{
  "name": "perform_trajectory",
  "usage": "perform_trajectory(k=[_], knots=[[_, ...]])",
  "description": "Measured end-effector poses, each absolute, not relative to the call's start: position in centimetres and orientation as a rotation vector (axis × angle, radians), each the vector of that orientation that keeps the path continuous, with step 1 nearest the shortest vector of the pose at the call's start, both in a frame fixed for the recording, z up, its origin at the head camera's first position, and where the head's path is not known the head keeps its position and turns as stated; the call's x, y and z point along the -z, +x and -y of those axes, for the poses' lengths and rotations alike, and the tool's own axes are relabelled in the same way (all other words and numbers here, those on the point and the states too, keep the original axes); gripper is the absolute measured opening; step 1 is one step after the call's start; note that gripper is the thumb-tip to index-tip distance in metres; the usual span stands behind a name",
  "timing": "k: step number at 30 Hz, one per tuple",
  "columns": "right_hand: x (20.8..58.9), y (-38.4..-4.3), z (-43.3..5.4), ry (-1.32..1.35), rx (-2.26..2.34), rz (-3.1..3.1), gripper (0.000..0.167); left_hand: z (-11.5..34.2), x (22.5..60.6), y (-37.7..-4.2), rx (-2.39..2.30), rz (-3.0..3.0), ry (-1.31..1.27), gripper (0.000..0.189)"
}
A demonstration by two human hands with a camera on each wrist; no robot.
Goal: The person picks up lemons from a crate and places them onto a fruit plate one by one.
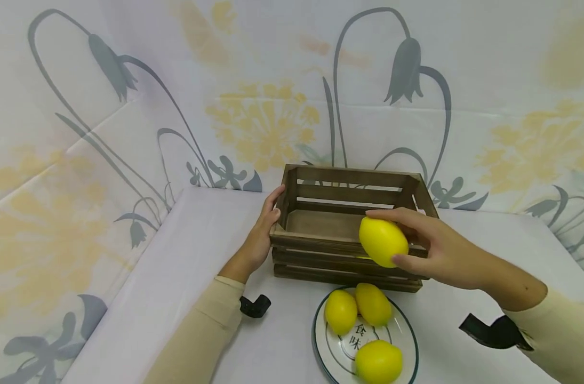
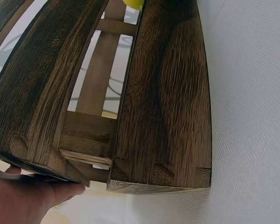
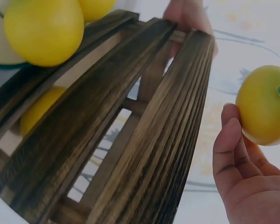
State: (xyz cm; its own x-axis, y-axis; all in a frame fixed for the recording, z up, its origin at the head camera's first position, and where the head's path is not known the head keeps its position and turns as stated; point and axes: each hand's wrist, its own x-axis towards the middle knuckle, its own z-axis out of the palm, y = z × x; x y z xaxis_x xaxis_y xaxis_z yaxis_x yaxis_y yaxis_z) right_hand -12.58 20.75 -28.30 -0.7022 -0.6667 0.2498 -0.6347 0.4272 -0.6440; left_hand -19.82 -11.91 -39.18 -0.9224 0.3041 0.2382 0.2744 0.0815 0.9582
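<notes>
My right hand (image 1: 433,248) holds a yellow lemon (image 1: 383,241) between thumb and fingers, over the front rim of a dark wooden slatted crate (image 1: 316,248). In the right wrist view, this lemon (image 3: 263,105) shows its green stem end. My left hand (image 1: 260,232) rests against the crate's left end, thumb and index fingertips right at the rim. In the left wrist view, that hand (image 2: 28,198) touches the end boards. Through the front slats a further lemon (image 3: 39,109) shows inside the crate, mostly hidden.
A white plate (image 1: 324,346) with a dark green rim stands in front of the crate, bearing three lemons (image 1: 378,362). White cloth (image 1: 186,250) covers the table. A floral-printed cloth wall (image 1: 272,64) rises behind the crate and along the left side.
</notes>
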Motion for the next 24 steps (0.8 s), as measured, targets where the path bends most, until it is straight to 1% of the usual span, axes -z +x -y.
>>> perform_trajectory(k=[11,18,24], knots=[[30.2,-10.2,-21.0,-1.273,1.254,-2.587,0.072,11.8,39.2,-19.9,-2.004,-2.289,0.595,0.052],[31.5,-8.7,-21.3,-1.243,1.311,-2.565,0.074,11.9,39.3,-19.8,-2.002,-2.311,0.611,0.052],[33.0,-8.3,-21.6,-1.225,1.375,-2.540,0.074,12.0,39.3,-19.9,-2.011,-2.299,0.622,0.052]])
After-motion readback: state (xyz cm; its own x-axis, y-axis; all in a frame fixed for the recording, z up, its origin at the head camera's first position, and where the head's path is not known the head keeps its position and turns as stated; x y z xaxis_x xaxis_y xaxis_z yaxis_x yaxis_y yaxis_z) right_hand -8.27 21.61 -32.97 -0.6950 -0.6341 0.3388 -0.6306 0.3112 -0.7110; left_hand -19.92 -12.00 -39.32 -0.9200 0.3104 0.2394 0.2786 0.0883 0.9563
